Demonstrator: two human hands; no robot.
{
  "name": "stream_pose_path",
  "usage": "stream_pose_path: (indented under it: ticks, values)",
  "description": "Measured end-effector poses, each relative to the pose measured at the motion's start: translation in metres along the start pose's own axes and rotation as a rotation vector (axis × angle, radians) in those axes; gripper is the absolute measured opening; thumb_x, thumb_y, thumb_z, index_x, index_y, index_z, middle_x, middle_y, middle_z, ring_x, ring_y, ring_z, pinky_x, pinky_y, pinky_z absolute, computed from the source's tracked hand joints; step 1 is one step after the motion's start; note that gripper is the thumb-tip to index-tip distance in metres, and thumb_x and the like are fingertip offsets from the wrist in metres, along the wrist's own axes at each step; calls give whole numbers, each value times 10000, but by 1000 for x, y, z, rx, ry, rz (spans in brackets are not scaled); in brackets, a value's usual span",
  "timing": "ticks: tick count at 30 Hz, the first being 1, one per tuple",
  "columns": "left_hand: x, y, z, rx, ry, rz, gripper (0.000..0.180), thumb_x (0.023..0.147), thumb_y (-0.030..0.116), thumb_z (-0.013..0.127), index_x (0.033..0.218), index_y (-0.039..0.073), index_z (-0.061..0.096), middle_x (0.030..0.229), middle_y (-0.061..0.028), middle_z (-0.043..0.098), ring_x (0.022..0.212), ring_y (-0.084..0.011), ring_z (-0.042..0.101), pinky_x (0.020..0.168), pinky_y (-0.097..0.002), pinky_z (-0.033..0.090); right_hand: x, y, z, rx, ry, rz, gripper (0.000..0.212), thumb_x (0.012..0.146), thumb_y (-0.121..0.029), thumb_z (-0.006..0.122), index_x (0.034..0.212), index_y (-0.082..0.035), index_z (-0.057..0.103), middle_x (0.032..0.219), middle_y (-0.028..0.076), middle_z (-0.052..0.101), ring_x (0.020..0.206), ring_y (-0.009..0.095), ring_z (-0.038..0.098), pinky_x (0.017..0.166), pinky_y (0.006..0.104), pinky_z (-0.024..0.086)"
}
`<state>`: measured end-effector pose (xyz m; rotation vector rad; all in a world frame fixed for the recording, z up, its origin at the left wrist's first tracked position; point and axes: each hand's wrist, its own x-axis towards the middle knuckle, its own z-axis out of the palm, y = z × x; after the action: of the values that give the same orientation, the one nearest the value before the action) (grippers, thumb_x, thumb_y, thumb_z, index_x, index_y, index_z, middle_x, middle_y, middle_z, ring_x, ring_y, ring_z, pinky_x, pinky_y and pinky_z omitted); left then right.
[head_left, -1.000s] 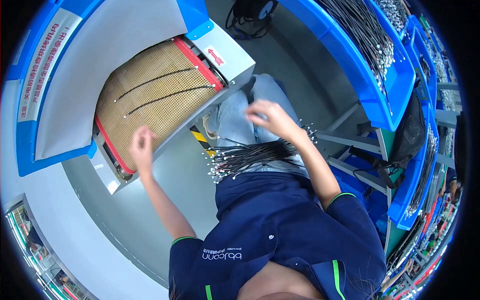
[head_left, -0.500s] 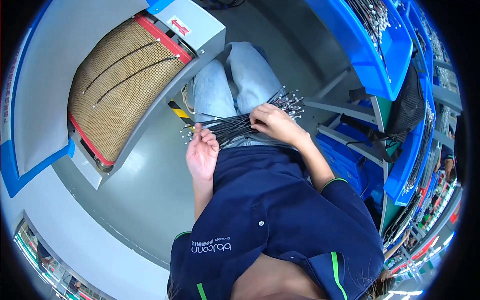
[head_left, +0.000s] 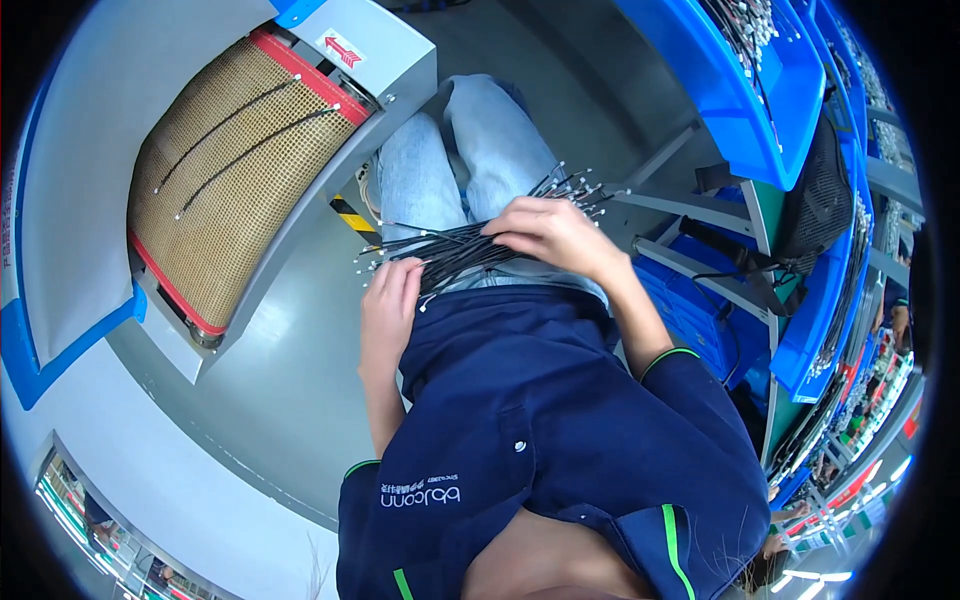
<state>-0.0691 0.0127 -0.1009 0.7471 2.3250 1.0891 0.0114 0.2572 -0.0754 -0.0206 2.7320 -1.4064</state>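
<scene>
While black cables (head_left: 458,252) stretch crosswise, slanting up rightward, left hand (head_left: 388,312) and right hand (head_left: 552,236) narrowed, grip unclear

Black mesh bag (head_left: 815,215) at right, blue crate (head_left: 688,318) nearby; yellow-black tape (head_left: 353,219) on floor (head_left: 262,400).

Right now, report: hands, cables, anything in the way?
Left hand at left end of black cable bundle; right hand over its middle; grips unclear. Bundle lies across jeans, ends uneven. No obstruction visible between hands and bundle.
</scene>
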Motion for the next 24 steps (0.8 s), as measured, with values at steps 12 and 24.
stream_pose_path:
  ticks: [12, 24]
  values:
    - [22, 27, 10, 54, 49, 250, 110, 827, 89, 639, 915, 26, 617, 827, -108, 613, 742, -282, 593, 655, -371, 475, 18, -7, 19, 10, 132, -208, 117, 778, -107, 678, 879, -48, 671, 805, 56, 647, 723, 222, 635, 648, 317, 519]
    - [28, 21, 13, 136, 120, 413, 136, 776, 75, 682, 899, 33, 639, 834, -77, 635, 737, -238, 605, 654, -340, 488, 18, -1, 22, 81, 123, -245, 114, 792, -101, 671, 883, -31, 662, 807, 74, 661, 727, 225, 637, 661, 324, 517]
